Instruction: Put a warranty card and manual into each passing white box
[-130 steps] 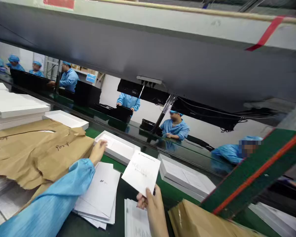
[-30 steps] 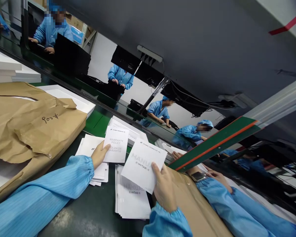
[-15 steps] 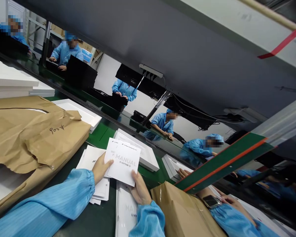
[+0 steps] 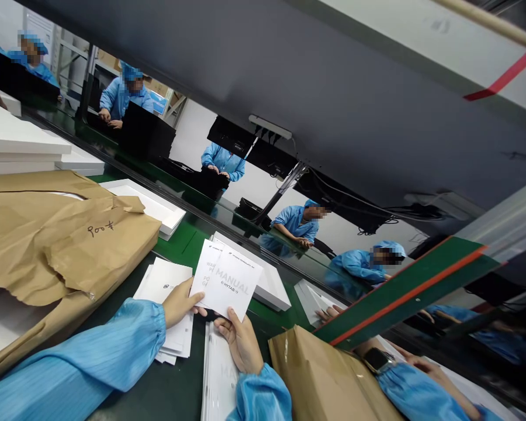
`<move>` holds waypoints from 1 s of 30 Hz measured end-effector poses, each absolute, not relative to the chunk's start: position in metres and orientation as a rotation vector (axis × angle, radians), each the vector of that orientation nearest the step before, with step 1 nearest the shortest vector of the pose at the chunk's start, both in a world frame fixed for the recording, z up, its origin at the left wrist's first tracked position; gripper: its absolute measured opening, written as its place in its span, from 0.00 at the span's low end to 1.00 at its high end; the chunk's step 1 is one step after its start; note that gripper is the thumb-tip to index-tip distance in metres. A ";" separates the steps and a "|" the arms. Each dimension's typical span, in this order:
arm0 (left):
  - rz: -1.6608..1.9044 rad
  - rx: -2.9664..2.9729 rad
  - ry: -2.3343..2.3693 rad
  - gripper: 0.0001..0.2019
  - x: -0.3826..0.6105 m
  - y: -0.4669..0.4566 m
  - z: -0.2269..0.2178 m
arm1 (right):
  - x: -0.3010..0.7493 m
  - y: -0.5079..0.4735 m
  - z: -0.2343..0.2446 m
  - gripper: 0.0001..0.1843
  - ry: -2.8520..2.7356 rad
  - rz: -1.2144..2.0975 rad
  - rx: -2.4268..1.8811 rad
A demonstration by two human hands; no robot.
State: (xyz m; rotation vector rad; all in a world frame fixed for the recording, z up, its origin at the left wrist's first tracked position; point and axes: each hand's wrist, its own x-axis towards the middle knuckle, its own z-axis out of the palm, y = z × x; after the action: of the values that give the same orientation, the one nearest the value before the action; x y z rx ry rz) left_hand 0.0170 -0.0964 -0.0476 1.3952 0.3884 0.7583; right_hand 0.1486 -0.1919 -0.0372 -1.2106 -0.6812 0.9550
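Between my hands is a white booklet printed "MANUAL" (image 4: 236,278), overlapping a second white leaflet (image 4: 205,273) with grey print. My left hand (image 4: 179,304) pinches both at their left side, thumb on top. At the lower edge of the manual, my right hand (image 4: 245,345) grips with its thumb in front and the other fingers curled beneath. Under my right wrist a stack of manuals (image 4: 217,374) lies partly covered. Loose white leaflets (image 4: 169,275) are piled below my left hand.
Torn brown paper packaging (image 4: 100,251) lies left, and a brown wrapped package (image 4: 319,374) right. White box trays (image 4: 274,286) stand on the green belt (image 4: 182,240). A slanted green board (image 4: 403,292) borders a co-worker's sleeve (image 4: 416,386). Several co-workers sit opposite.
The manual has slid right and turned slightly, so more of the leaflet beneath shows. My right hand's fingers have curled in below it. A co-worker's arm has appeared at the left edge.
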 end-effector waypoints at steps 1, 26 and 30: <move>0.768 1.397 0.398 0.21 0.017 -0.097 -0.047 | 0.149 -0.192 -0.038 0.20 -0.693 0.965 -1.212; 0.852 1.477 0.406 0.18 0.017 -0.097 -0.049 | 0.149 -0.193 -0.042 0.16 -0.739 0.969 -1.217; 0.843 1.476 0.418 0.18 0.016 -0.097 -0.048 | 0.148 -0.194 -0.042 0.16 -0.734 0.969 -1.220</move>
State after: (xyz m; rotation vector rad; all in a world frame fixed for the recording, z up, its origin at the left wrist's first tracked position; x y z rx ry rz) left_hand 0.0159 -0.0968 -0.0477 1.4755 0.4180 0.8426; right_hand 0.1476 -0.1941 -0.0416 -1.2204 -0.7340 0.9686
